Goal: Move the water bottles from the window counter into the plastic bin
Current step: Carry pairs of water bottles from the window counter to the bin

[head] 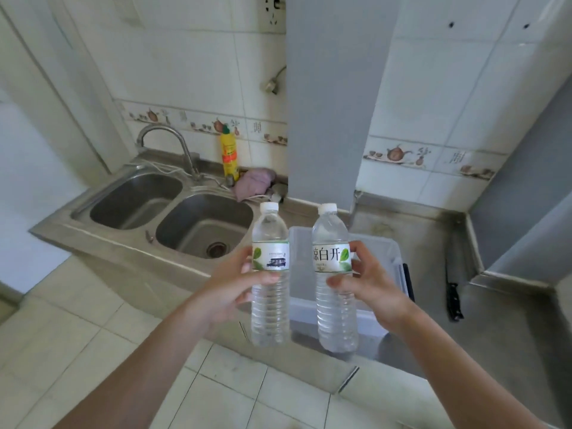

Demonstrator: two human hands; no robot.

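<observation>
Clear ribbed plastic bottles (270, 292), glossy paper labels. Translucent matt plastic bin (387, 252). Brushed stainless sink (173, 209) and counter (433, 230). Glossy wall tiles (201, 66).

Soft even daylight, faint shadows, slightly soft focus, wide-angle bending at edges.

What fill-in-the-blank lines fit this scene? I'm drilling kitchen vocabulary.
1. Each hand, left hand and right hand, holds one water ____.
2. Both bottles, the left bottle and the right bottle, have ____ caps.
3. Behind the bottles stands a clear plastic ____.
4. The knife lies to the ____ of the bin.

Missing words: bottle; white; bin; right
</observation>
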